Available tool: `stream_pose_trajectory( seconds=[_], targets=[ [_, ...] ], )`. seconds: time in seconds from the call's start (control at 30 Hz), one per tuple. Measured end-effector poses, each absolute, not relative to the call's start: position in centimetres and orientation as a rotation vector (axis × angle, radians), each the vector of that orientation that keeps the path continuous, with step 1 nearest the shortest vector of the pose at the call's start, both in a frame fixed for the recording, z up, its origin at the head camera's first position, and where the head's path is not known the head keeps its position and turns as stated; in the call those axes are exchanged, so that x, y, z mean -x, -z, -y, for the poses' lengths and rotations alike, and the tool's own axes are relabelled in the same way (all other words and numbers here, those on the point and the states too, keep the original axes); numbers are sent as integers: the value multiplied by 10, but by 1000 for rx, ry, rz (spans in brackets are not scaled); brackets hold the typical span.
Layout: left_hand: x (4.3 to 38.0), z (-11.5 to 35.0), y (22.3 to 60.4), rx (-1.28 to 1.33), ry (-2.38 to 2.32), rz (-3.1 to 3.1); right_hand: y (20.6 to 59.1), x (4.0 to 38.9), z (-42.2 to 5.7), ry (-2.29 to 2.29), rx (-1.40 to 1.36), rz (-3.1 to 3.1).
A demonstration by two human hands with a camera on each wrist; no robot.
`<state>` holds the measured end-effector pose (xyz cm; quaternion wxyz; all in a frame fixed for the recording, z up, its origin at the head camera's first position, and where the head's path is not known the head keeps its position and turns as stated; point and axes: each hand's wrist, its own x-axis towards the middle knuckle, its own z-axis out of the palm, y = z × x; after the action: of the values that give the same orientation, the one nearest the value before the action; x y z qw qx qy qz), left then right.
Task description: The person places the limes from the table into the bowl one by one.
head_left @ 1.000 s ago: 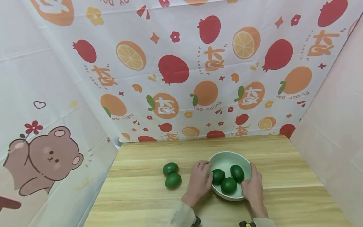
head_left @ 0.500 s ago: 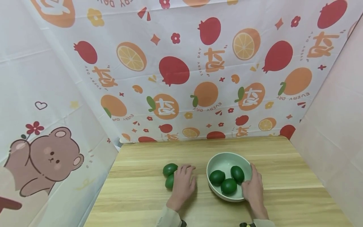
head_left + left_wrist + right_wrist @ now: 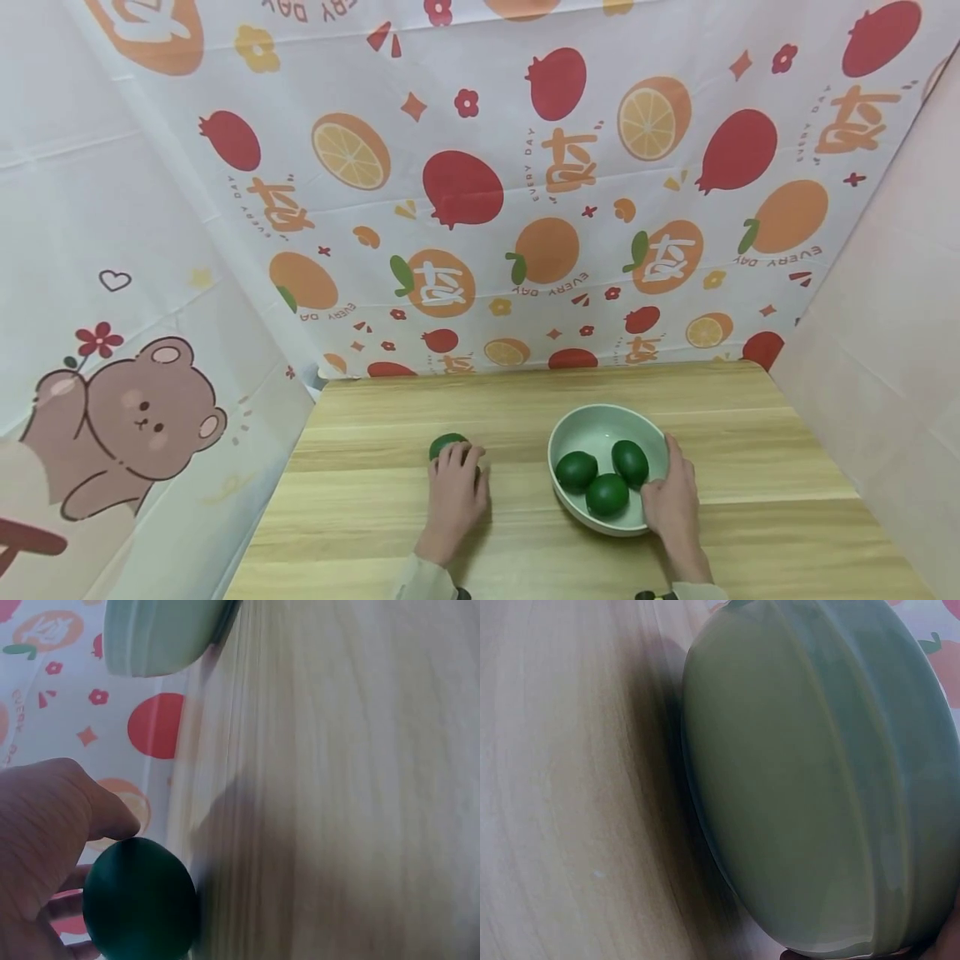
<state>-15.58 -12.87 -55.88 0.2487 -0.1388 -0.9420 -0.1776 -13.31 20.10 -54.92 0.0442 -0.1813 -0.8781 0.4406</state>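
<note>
Grasps in the left hand (image 3: 452,496) a smooth, dark green, oval fruit (image 3: 141,900), with thumb on one side and curled fingers on the other; holds that fruit at the left part of a pale, wood-grained counter (image 3: 517,550), with contact between fruit and wood impossible to tell; has a second dark green, oval fruit (image 3: 446,442) just beyond, partly covered by the same hand; clasps with the right hand (image 3: 672,496) the right side of a round, glossy, pale green bowl (image 3: 592,427), with thumb over the rim and fingers along the outer wall; has in the bowl, set on the counter well to the right of the left hand, three further dark green, oval fruits (image 3: 607,495), clustered toward the near side; wears pale, long sleeves (image 3: 422,581); faces a white sheet (image 3: 495,125) printed with oranges, red fruits and small flowers; has at the left a pale sheet (image 3: 52,208) printed with a brown bear.
</note>
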Motion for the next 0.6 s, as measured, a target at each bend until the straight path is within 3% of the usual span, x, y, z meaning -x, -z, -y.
stream_pose_trajectory(
  seconds=[0.6],
  targets=[
    [152,138,564,416,482,2465,549,131,-202,-1365,549,2692]
  ],
)
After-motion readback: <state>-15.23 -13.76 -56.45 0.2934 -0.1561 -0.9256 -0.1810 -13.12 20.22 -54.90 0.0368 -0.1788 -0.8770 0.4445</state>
